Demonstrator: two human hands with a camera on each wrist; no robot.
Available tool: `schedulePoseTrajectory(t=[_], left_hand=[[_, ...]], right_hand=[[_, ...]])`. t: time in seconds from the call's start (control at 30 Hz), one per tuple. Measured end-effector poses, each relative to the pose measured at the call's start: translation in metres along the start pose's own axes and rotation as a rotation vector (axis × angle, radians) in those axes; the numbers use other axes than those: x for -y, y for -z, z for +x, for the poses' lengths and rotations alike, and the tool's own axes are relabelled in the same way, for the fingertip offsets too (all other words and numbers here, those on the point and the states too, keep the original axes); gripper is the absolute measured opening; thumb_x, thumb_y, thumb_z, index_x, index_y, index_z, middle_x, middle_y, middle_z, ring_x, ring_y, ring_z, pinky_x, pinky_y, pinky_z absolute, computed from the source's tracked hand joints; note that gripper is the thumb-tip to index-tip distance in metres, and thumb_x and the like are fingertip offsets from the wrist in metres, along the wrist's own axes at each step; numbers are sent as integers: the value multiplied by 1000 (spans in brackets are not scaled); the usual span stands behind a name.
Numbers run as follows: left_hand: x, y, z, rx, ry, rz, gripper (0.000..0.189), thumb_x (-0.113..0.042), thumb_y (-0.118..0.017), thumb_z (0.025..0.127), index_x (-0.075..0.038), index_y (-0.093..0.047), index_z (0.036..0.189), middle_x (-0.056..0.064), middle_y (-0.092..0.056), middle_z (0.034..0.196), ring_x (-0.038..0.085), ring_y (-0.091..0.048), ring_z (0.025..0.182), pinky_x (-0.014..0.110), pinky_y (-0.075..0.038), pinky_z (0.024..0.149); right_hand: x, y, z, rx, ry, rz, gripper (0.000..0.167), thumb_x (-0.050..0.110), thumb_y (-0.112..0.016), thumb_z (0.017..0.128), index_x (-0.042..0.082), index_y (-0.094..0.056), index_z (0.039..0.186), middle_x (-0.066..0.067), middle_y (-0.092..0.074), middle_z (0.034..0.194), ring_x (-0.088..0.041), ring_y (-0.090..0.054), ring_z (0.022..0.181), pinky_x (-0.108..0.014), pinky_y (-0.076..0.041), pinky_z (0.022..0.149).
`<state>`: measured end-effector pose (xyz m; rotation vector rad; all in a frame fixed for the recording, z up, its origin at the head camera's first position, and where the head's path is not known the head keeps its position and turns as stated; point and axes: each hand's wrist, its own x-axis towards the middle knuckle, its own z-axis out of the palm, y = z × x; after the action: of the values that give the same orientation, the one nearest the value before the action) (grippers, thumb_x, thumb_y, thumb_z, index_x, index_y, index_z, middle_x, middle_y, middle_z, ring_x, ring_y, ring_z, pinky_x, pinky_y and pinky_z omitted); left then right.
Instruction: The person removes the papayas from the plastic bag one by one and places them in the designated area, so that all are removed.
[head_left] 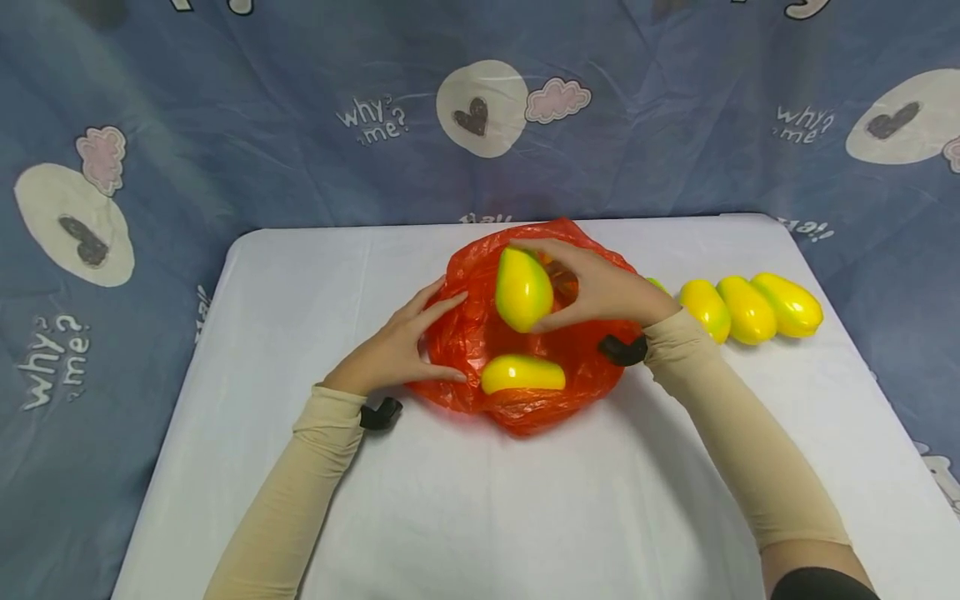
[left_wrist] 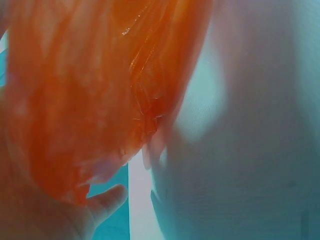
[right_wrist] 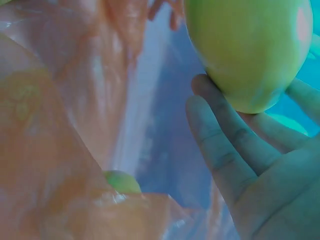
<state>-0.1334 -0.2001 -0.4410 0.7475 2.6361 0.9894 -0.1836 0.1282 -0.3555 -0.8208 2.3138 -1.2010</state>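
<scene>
My right hand grips a yellow-green mango between thumb and fingers, over the mouth of a red plastic bag. In the right wrist view the fingers reach around the lower part of this mango. Another yellow mango lies in the front part of the bag, its near side covered by red plastic. With fingers spread, my left hand rests against the bag's left side. The left wrist view shows the thumb and the red plastic close up.
To the right of the bag, several yellow mangoes lie in a row on the white table, one of them mostly hidden behind the right wrist. A blue patterned cloth hangs behind the table.
</scene>
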Motion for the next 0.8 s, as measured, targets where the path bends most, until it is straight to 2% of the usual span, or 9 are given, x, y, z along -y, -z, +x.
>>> schedulePoseTrajectory(t=[0.2,0.43,0.57,0.67,0.8], left_hand=[[-3,-1,-1,0,25,8,111,-70,-85,69,-38,-32,162,-11,-7,174,27,-17,161,63,-41,117],[-5,-1,0,-1,1,34,112,-67,-87,70,-36,-32,162,-5,-8,175,30,-17,161,65,-38,118],[-5,-2,1,0,9,39,112,-67,-87,69,-38,-32,162,-5,-7,175,31,-18,161,64,-38,118],[-5,-2,1,8,13,39,112,-69,-86,70,-39,-31,162,-4,-6,175,32,-17,161,66,-38,118],[-4,-3,0,7,21,37,111,-72,-83,69,-41,-30,162,-7,-5,175,31,-16,161,67,-38,117]], right_hand=[[-2,9,-20,-64,15,72,104,25,-96,73,35,-38,158,15,-48,150,-19,-55,130,-49,-48,114],[-6,17,-48,-124,0,73,103,19,-95,74,42,-38,157,17,-44,156,-18,-56,133,-50,-44,118],[-10,19,-65,-154,-6,83,106,13,-94,74,40,-36,158,15,-41,161,-17,-56,133,-36,-45,117],[-15,20,-76,-173,1,82,109,8,-93,74,33,-33,161,11,-38,163,-17,-57,131,-21,-46,112],[-22,21,-91,-191,4,78,110,4,-92,74,27,-30,162,7,-37,164,-16,-56,133,-15,-46,108]])
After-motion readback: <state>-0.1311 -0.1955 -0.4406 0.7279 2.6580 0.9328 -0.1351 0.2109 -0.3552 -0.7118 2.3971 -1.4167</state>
